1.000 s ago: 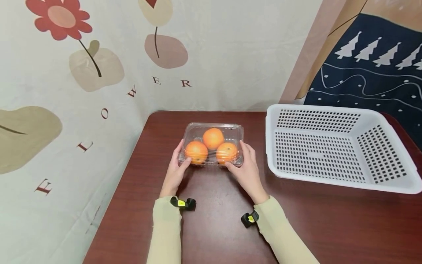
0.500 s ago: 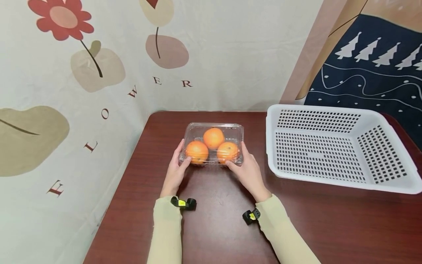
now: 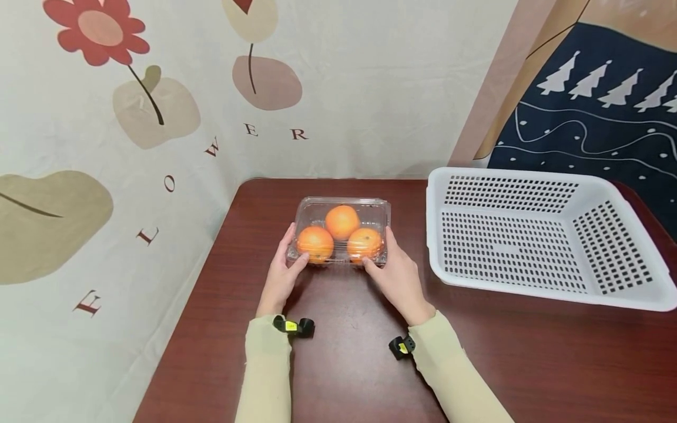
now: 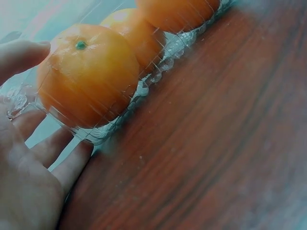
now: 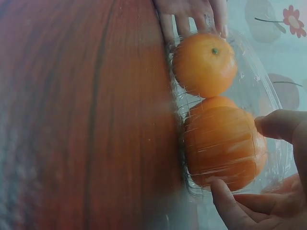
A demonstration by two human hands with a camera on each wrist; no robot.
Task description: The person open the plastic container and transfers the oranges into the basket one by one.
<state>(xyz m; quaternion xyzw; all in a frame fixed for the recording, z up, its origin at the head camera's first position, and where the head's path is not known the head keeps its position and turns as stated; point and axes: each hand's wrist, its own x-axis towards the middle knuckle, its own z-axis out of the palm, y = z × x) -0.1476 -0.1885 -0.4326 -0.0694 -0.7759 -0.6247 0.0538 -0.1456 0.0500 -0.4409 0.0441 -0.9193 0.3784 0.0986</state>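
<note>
A clear plastic clamshell box point(image 3: 372, 210) sits on the dark red-brown table, its lid down. Inside lie three oranges, one orange point(image 3: 342, 222) at the back and two in front. My left hand point(image 3: 277, 279) grips the box's left side, with the thumb on the near left corner. On the opposite side my right hand point(image 3: 399, 279) holds the box, thumb toward the front. The left wrist view shows an orange point(image 4: 91, 76) through the clear wall beside the left thumb. In the right wrist view, the right fingers point(image 5: 228, 206) touch the box's side.
A white perforated plastic basket point(image 3: 505, 288) stands on the right of the table point(image 3: 349, 370), near the box. Behind the table hangs a pale cloth point(image 3: 370, 88) with flower prints and letters. A dark blue tree-patterned cloth point(image 3: 592, 129) is at the back right.
My right hand and wrist have shifted very slightly to the right. The box and oranges stay in practically the same place, held from both sides.
</note>
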